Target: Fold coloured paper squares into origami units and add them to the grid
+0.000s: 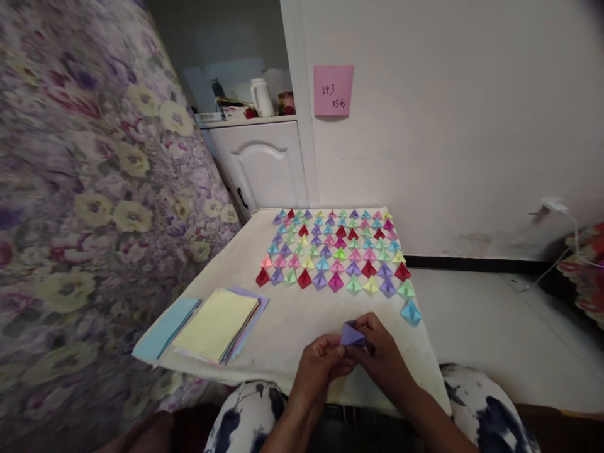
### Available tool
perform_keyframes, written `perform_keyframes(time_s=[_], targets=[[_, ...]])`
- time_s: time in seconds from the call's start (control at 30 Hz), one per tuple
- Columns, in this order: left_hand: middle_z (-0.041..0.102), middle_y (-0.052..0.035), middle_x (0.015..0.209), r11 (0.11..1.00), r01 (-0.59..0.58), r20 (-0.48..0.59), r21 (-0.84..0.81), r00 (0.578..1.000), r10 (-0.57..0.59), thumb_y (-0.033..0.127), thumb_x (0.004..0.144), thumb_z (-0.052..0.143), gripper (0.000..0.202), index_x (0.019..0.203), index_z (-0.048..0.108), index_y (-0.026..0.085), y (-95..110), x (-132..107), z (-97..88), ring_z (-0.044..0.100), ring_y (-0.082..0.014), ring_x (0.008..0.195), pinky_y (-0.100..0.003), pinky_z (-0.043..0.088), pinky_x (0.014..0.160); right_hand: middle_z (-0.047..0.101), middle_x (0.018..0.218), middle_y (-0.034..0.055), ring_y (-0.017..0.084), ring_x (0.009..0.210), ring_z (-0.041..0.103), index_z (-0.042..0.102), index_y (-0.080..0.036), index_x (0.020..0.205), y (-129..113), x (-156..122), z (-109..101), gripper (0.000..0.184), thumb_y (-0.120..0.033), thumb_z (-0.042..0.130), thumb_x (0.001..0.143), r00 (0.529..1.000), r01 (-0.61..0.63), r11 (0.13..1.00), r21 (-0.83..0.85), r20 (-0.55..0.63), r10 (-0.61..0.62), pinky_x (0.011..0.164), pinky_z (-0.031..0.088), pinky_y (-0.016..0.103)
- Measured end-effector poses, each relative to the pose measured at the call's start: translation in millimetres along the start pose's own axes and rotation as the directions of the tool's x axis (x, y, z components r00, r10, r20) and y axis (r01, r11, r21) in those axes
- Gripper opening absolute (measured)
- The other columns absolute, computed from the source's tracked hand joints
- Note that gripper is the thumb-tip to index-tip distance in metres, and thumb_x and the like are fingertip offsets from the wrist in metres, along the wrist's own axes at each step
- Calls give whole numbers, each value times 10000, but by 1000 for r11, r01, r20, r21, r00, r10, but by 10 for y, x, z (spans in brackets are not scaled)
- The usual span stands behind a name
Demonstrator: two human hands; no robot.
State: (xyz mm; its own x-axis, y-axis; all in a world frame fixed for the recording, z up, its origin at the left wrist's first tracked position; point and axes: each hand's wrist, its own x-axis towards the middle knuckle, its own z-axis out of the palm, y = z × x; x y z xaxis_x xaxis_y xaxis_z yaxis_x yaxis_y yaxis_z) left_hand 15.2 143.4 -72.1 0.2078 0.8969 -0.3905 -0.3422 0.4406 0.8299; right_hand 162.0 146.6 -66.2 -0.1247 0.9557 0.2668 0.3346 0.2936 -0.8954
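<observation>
A small folded piece of purple paper (351, 334) is held between both hands above the front of the table. My left hand (323, 360) pinches its lower left side. From the right, my right hand (377, 343) grips the same piece, fingers closed behind and beneath it. Beyond the hands, rows of small folded paper pieces (336, 280) in red, pink, purple, green, yellow and blue spread over the far half of the table. One blue folded piece (411, 313) sits apart at the right edge.
On the left of the table (274, 321) lie a stack of mixed paper sheets (219, 324), yellow on top, and a blue paper stack (167, 327). A floral curtain (132, 214) hangs at left. A pink note (333, 91) sticks to the wall behind, beside a white cabinet (268, 167).
</observation>
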Motion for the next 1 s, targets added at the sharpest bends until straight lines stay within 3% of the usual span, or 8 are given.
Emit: perform_keyframes(time_s=[0.27, 0.43, 0.53, 0.63, 0.7, 0.83, 1.0], targets=[[682, -53, 589, 998, -11, -18, 59, 1000, 12, 346, 601, 755, 317, 736, 630, 87, -26, 39, 0, 618, -118, 490, -196, 471, 481, 449, 830, 1, 128, 677, 483, 547, -189, 802, -5, -14, -64, 32, -198, 516, 802, 992, 74, 995, -61, 109, -67, 579, 380, 245], [661, -31, 530, 998, -42, -39, 51, 998, 44, 362, 611, 735, 292, 647, 606, 102, -102, 65, 15, 588, -106, 431, -188, 440, 433, 457, 857, 20, 144, 710, 487, 527, -184, 829, -21, -32, -36, 59, -183, 469, 817, 997, 69, 995, -77, 47, -66, 623, 394, 264], [660, -26, 535, 997, -61, -74, 48, 995, 64, 357, 621, 724, 281, 655, 604, 105, -137, 74, 25, 572, -94, 420, -179, 423, 422, 453, 863, 19, 152, 724, 481, 522, -186, 873, 13, -33, 23, 107, -173, 523, 768, 998, 0, 997, -76, -67, -5, 645, 404, 274], [665, -29, 552, 992, -86, -111, 92, 989, 97, 356, 637, 709, 274, 667, 596, 109, -134, 70, 34, 572, -92, 432, -178, 420, 434, 474, 908, 18, 121, 621, 452, 510, -190, 1003, 62, -13, 51, 289, -209, 584, 724, 975, -126, 992, 15, -183, 127, 605, 412, 266], [667, -28, 561, 988, -97, -120, 124, 986, 112, 358, 647, 700, 270, 670, 583, 116, -118, 63, 38, 578, -96, 447, -184, 428, 453, 504, 882, 10, 106, 566, 438, 497, -183, 1072, 96, 8, 50, 386, -255, 609, 710, 957, -221, 967, 129, -162, 240, 568, 406, 255], [668, -28, 571, 979, -120, -71, 165, 989, 133, 362, 669, 681, 262, 685, 564, 129, -106, 60, 39, 584, -104, 465, -192, 432, 468, 480, 625, -38, 101, 506, 409, 567, -159, 807, 138, 46, 41, 204, -348, 588, 732, 939, -335, 886, 320, 35, 342, 473, 325, 220], [667, -28, 585, 973, -107, 7, 205, 994, 108, 366, 694, 658, 260, 671, 528, 142, -147, 66, 39, 598, -117, 477, -190, 417, 457, 418, 552, -54, 99, 524, 385, 523, -164, 650, 122, 56, 12, 192, -321, 598, 731, 957, -267, 914, 306, -27, 289, 491, 303, 215]])
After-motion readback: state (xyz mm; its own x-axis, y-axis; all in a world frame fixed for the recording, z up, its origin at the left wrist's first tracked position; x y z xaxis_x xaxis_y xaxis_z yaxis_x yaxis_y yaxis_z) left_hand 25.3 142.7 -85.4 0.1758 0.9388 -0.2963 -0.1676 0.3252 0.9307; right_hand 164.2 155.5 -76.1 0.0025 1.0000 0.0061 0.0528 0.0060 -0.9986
